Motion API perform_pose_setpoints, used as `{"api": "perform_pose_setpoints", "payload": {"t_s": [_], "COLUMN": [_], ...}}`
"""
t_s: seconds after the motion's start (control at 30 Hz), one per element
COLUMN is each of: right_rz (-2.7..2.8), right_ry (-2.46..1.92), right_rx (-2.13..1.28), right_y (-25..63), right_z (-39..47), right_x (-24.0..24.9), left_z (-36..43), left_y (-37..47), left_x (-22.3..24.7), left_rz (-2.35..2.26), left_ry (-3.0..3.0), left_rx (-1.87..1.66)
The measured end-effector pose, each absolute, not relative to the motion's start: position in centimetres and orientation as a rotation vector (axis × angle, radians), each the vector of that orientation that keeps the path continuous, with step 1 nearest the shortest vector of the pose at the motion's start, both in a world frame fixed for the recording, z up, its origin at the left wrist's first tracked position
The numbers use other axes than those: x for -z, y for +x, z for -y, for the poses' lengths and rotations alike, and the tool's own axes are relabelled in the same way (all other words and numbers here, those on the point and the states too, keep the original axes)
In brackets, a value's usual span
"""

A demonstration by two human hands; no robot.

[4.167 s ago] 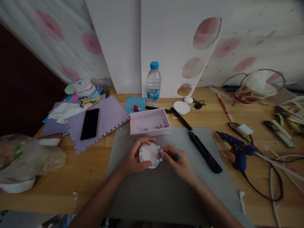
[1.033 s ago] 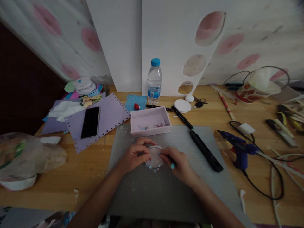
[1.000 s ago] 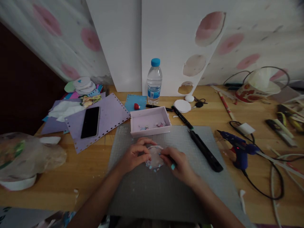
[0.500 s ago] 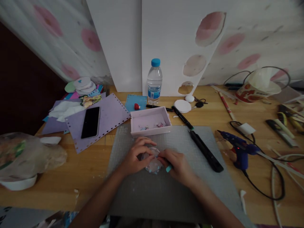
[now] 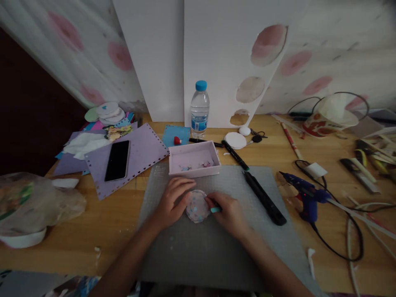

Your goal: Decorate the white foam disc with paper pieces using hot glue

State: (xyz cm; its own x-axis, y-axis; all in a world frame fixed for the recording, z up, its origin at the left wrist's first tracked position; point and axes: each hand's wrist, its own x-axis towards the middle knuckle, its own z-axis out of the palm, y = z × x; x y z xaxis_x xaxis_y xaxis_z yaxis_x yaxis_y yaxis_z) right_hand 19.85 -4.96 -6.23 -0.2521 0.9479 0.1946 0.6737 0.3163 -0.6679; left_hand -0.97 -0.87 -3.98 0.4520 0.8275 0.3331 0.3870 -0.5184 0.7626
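Note:
A round, pale disc (image 5: 197, 207) with blue and pink specks and an uneven rim lies between my hands over the grey cutting mat (image 5: 198, 258). My left hand (image 5: 173, 204) is at its left side, fingers stretched out above and the thumb at the disc's edge. On the other side, my right hand (image 5: 229, 212) is closed in a pinch at the rim. A slim thing with a teal end (image 5: 215, 209) sticks out from its fingers; the rest of it is hidden. Just behind is a pale pink open box (image 5: 194, 170) with small coloured bits inside.
A black utility knife (image 5: 264, 198) lies right of my hands, with a blue hot glue gun (image 5: 306, 194) and its cable beyond. Behind the box stands a water bottle (image 5: 199, 109). A phone (image 5: 117, 161) rests on purple paper (image 5: 145, 144); a plastic bag (image 5: 40, 202) is far left.
My left thumb has drawn back from over the disc to its edge, so more of the speckled face shows. My right fingers have shifted to the right rim, and the teal end has turned.

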Motion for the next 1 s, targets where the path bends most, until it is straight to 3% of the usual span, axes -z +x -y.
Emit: {"api": "perform_pose_setpoints", "payload": {"t_s": [0.27, 1.0], "right_rz": [2.035, 1.941], "right_ry": [-1.526, -1.29], "right_rx": [-0.616, -0.683], "right_y": [19.5, 18.9], "right_z": [5.0, 5.3], "right_x": [6.3, 6.1], "left_z": [2.7, 3.2], "left_y": [-1.3, -0.2], "left_x": [2.7, 4.2], "left_rz": [-1.022, -1.121], "left_ry": [2.359, 2.329], "left_rx": [-0.664, -0.642]}}
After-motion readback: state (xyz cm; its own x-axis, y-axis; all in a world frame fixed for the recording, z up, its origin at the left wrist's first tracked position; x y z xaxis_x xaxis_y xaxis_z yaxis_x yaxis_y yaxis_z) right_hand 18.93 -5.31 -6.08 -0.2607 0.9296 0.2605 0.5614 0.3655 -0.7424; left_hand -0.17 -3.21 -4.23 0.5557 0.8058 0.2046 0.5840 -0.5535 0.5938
